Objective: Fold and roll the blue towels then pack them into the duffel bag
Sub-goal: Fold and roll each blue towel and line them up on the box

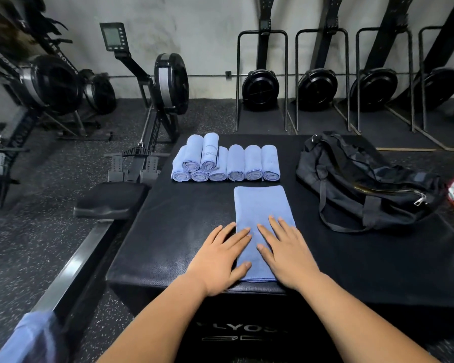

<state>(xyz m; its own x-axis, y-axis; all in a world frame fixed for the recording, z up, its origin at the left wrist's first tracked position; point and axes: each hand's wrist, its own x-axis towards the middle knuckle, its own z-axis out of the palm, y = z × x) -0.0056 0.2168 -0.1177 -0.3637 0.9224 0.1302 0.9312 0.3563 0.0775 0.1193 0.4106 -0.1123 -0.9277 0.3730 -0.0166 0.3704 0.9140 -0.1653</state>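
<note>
From the head camera, a folded blue towel [260, 205] is lying as a long narrow strip on the black padded box [173, 231]. It is sitting at about 6 o'clock on the top, with its near end almost touching the near edge.

The left hand [218, 263] is lying flat with straight fingers. Its palm is resting on the box and its fingertips are reaching over the towel's left edge. The right hand [288, 255] is also lying flat and spread, pressing on the towel's right half. Neither hand is gripping anything.

At 12 o'clock, eight rolled towels [253, 161] are sitting packed side by side, six in a row and two stacked on the left ones. At 2 o'clock, well apart from the strip, the black duffel bag [364, 187] is slumping on its side. I cannot tell whether its zip [419, 199] is open.

The towel is looking thin, light and limp. It is probably going to slide on the smooth box top and splay out if it is lifted by one corner.

The sensible hold for the next move seems to be the near short end, pinched at both corners. The fingers would be tucking it over tightly and pushing towards 12 o'clock, with the palms pressing down so that the layers are not creeping sideways. A loose start is likely to leave a fat, uneven roll that packs badly.
</note>
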